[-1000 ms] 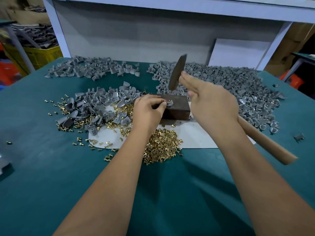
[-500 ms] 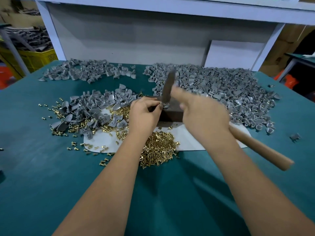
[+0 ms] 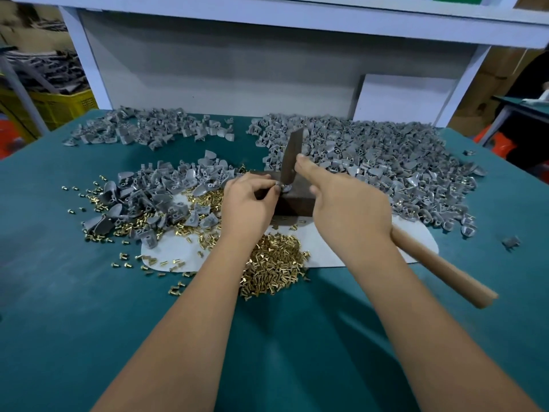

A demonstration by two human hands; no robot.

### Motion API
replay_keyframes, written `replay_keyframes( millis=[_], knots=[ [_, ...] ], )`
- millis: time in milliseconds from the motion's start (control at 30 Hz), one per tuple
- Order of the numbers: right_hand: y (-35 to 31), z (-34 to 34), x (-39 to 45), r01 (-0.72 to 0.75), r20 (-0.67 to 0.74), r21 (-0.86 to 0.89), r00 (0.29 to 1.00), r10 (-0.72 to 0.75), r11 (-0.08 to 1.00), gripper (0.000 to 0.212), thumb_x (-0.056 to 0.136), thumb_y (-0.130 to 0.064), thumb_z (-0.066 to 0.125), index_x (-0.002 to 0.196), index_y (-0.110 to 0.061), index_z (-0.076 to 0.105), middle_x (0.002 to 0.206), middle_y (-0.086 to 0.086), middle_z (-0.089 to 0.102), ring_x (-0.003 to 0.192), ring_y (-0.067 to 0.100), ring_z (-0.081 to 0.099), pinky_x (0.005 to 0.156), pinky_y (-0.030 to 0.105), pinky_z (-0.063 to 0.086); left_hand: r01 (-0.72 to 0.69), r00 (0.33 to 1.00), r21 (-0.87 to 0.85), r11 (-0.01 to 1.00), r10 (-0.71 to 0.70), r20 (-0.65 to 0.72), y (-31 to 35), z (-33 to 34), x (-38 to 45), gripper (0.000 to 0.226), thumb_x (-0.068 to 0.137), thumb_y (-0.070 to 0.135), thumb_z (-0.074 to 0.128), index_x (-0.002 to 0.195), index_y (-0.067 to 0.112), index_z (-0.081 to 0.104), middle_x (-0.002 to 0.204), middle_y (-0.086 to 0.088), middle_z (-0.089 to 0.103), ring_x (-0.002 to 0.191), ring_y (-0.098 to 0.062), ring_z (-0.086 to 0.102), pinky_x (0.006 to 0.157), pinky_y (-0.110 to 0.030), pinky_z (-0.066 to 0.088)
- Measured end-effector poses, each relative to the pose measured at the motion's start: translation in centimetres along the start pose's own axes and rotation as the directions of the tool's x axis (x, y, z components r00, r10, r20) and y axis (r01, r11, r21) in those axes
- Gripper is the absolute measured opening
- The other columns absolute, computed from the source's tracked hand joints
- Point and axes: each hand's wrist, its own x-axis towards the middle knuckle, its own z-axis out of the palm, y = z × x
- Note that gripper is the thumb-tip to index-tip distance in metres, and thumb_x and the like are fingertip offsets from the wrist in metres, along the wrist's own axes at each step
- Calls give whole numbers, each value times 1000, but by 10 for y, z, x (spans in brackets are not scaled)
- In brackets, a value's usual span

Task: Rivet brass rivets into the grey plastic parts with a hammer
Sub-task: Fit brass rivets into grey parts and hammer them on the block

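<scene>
My left hand (image 3: pixel 248 203) pinches a small grey plastic part (image 3: pixel 285 188) on top of a dark metal block (image 3: pixel 294 203). My right hand (image 3: pixel 347 209) grips a hammer: its dark metal head (image 3: pixel 291 157) stands upright with the lower end right at the part, and the wooden handle (image 3: pixel 439 267) sticks out to the lower right. A heap of brass rivets (image 3: pixel 274 267) lies just in front of the block, partly under my left forearm. Whether a rivet sits in the held part is hidden by my fingers.
Loose grey parts mixed with rivets (image 3: pixel 157 197) lie left of the block on a white sheet (image 3: pixel 175 251). A large grey pile (image 3: pixel 386 162) fills the right, a smaller one (image 3: pixel 142 129) the far left. The green table (image 3: pixel 89 322) ends at a white shelf frame (image 3: pixel 89 60).
The hammer was raised a second ago, came down onto the part half a second ago, and its head stays low at the part now. My left hand kept its hold on the part.
</scene>
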Motion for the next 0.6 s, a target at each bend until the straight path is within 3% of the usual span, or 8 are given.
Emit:
replay_keyframes(
  millis=[200, 267, 367, 467, 600],
  knots=[
    [-12, 8, -4, -69, -52, -16, 996, 68, 998, 65, 95, -20, 47, 141, -55, 17, 74, 0, 46, 46, 14, 25, 42, 24, 14, -12, 1000, 27, 1000, 12, -11, 0, 0, 1, 16, 90, 24, 69, 100, 14, 78, 108, 1, 69, 111, -27, 57, 97, -43, 47],
    [-12, 9, -6, -59, -21, -3, 998, 59, 998, 65, 95, -18, 48, 141, -55, 19, 78, 1, 51, 47, 14, 25, 43, 25, 13, -32, 999, 24, 999, 32, -20, 0, 0, 0, 15, 89, 21, 69, 98, 13, 78, 106, -1, 70, 109, -28, 58, 95, -43, 47],
    [-13, 7, -11, -87, -98, -22, 992, 85, 996, 67, 94, -19, 51, 144, -52, 21, 69, -1, 39, 45, 13, 21, 42, 23, 10, -38, 999, 44, 998, 38, -7, 0, 1, 0, 17, 91, 22, 68, 101, 13, 77, 108, -1, 69, 110, -27, 57, 97, -43, 47],
    [-10, 9, -18, -64, -50, -38, 997, 62, 997, 68, 93, -18, 52, 144, -51, 20, 81, 4, 56, 50, 18, 29, 43, 25, 10, -6, 1000, 21, 1000, 6, -7, 1, 1, 1, 16, 90, 22, 68, 99, 14, 78, 105, 2, 68, 110, -27, 56, 97, -43, 47],
    [-13, 2, -18, -68, -123, -12, 990, 66, 998, 74, 84, -10, 61, 144, -42, 34, 74, 7, 54, 49, 19, 32, 42, 24, 19, -50, 999, 34, 998, 49, 21, -1, 0, 0, 19, 91, 22, 67, 103, 12, 77, 107, 1, 68, 110, -27, 56, 97, -45, 48]
  ],
)
